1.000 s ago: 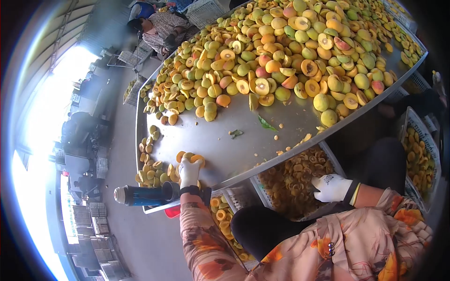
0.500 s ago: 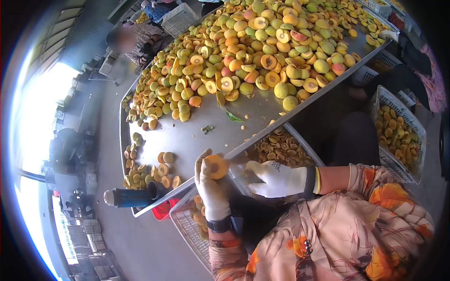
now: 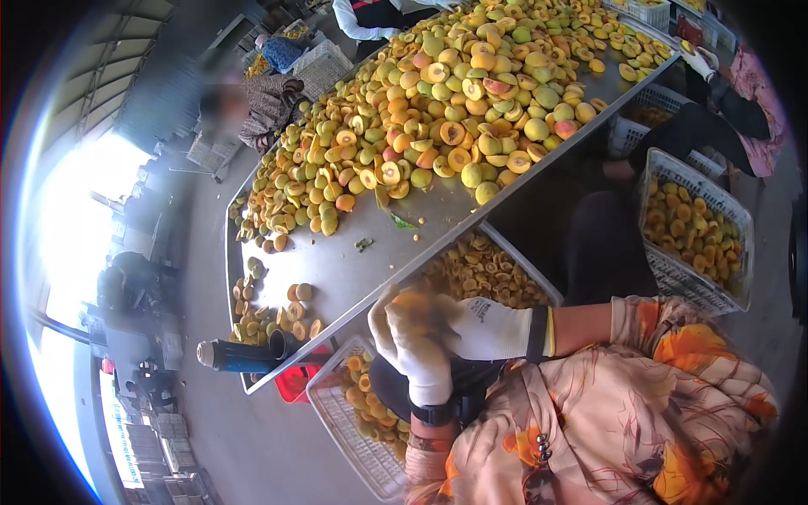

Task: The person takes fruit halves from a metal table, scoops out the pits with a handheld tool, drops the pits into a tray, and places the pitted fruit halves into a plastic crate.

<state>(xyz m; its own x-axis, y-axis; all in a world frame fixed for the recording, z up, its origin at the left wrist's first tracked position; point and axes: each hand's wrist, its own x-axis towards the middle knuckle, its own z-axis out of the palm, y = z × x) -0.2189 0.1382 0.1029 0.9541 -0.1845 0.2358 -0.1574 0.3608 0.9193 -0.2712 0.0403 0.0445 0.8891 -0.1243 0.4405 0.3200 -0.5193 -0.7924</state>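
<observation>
Apricot half (image 3: 412, 305), blurred, is up between both gloved hands, just off the near edge of the metal surface (image 3: 337, 265). Left hand (image 3: 417, 358): fingers curled round the fruit. Right hand (image 3: 488, 326): against it from the other side; can't tell if its fingers are apart or together, too smeared.

Big pile of apricots (image 3: 454, 126), many cut open, covers the far part of the surface; green leaf (image 3: 402, 220) near its edge. Blue flask (image 3: 240, 355) on its side at the near-left corner, smaller group of halves beside it, red container (image 3: 295, 380) below. White crate (image 3: 337, 433) with halves sits below the left hand, slatted crate (image 3: 699, 282) with more off to the right. Co-worker's gloved hand (image 3: 699, 63) at the surface's far-right edge.
</observation>
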